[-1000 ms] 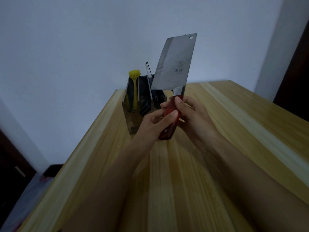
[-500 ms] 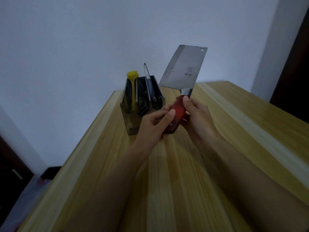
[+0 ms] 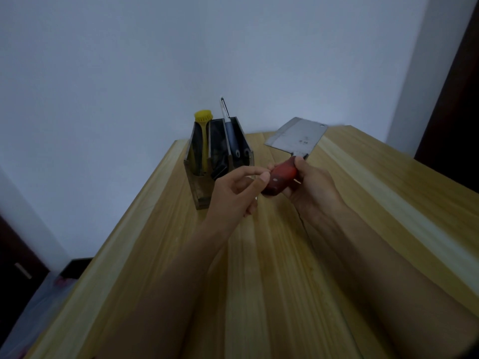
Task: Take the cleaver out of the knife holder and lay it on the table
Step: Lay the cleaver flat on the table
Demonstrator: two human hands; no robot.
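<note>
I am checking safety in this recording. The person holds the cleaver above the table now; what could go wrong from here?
1. Only the right hand grips the red handle of the cleaver; the left hand is open with its thumb close to the handle end, so the knife could slip or turn.
2. The knife holder stands close on the left, so the blade may knock it while coming down to the table.

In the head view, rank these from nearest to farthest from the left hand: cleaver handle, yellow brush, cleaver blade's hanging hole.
1. The cleaver handle, just right of the left hand, by its thumb tip.
2. The yellow brush, standing in the knife holder, up and to the left.
3. The hanging hole, at the blade's far corner, up and to the right.
</note>
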